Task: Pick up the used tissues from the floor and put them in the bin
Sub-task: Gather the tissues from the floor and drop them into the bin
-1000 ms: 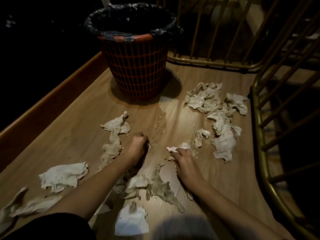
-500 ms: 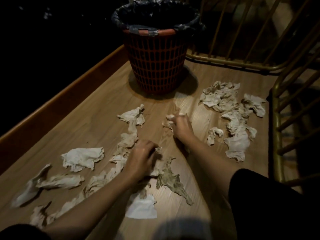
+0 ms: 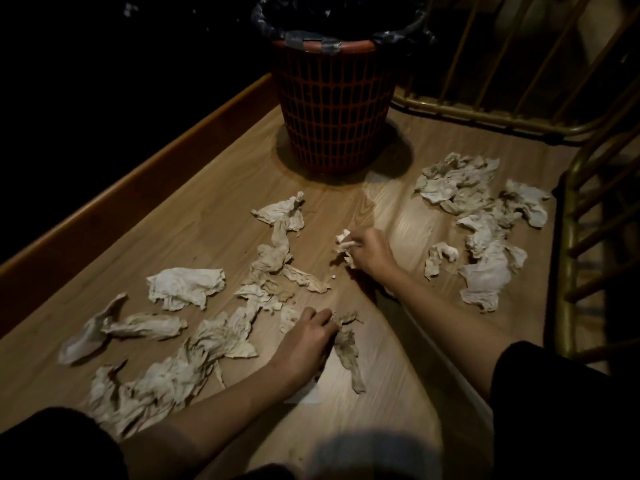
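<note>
A red mesh bin (image 3: 334, 109) with a black liner stands at the back of the wooden floor. Several crumpled, stained tissues lie scattered: a pile at the right (image 3: 481, 216), a chain in the middle (image 3: 277, 251), more at the left (image 3: 185, 285). My right hand (image 3: 370, 251) is closed around a small white tissue wad (image 3: 344, 241), low over the floor in front of the bin. My left hand (image 3: 308, 337) rests on the floor, its fingers pinching a dirty twisted tissue (image 3: 348, 348) that trails toward me.
A brass railing (image 3: 568, 258) runs along the right side and behind the bin. A raised wooden edge (image 3: 138, 181) borders the floor on the left, with darkness beyond. A flat white paper piece (image 3: 306, 393) lies partly under my left wrist.
My right hand moved forward toward the bin with the white wad. My left hand drew back toward me onto the twisted tissue. The view shifted so the bin sits more central.
</note>
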The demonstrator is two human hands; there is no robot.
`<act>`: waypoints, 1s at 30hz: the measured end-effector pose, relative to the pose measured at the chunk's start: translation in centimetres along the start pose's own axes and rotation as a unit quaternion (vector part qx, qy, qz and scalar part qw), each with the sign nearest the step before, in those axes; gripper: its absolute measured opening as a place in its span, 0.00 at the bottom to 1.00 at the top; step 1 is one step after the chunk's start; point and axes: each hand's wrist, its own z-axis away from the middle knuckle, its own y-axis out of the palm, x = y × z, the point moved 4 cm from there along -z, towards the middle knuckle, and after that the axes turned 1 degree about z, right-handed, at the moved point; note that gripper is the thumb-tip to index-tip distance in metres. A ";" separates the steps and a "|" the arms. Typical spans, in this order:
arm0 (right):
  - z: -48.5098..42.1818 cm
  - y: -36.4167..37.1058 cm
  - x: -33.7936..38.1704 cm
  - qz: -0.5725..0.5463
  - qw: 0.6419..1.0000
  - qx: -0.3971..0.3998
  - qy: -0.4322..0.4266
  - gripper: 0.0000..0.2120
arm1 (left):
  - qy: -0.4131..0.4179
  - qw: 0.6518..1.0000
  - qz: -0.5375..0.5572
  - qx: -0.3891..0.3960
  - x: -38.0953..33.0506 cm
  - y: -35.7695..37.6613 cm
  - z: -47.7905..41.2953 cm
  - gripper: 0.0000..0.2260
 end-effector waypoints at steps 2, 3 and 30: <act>1.0 0.7 1.8 0.001 0.999 0.021 -0.039 0.09 | 0.012 0.999 0.048 -0.020 0.5 -0.6 0.3 0.09; 1.7 1.5 2.2 0.018 0.997 0.035 -0.070 0.09 | 0.008 0.997 0.071 -0.038 0.9 -1.3 0.5 0.09; -4.2 10.6 7.2 0.154 0.941 0.261 -0.151 0.25 | -0.190 0.981 -0.034 -0.014 12.2 -3.0 3.7 0.19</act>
